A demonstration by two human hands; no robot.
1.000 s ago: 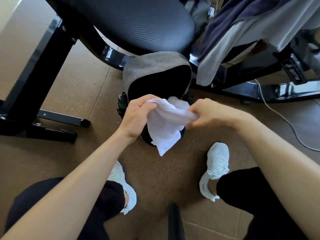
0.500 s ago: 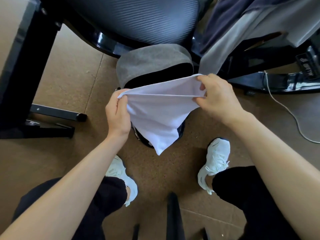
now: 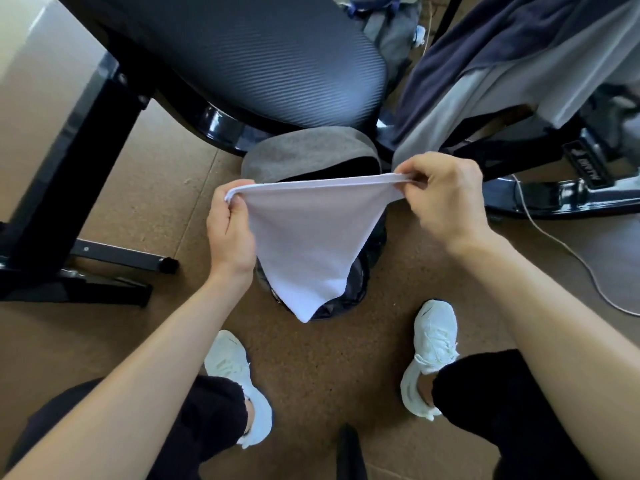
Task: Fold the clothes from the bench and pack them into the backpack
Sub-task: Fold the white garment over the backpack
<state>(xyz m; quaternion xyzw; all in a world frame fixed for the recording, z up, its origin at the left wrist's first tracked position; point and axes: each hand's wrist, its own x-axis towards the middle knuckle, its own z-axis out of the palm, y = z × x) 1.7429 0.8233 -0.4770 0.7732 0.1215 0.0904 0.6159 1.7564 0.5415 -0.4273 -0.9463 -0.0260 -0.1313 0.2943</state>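
1. Holding the white garment (image 3: 304, 244) stretched above the backpack (image 3: 304, 157), we pinch its top edge at both ends. The left hand (image 3: 230, 233) grips the corner on the backpack's left side, the right hand (image 3: 440, 199) the corner on its right side, both closed on the hem.
2. The garment hangs in front of the backpack's open mouth, its lower tip drooping over the backpack's near edge.
3. We judge it light, thin and limp: it drapes freely below the hands, will not keep a crease unaided, and should not slip from a dry pinch.
4. The hem corners seem to us the best holds; for a fold, we would bring them together, then catch the hanging tip.
5. More clothes (image 3: 502, 64) lie draped beyond the backpack, to its right, not yet folded.
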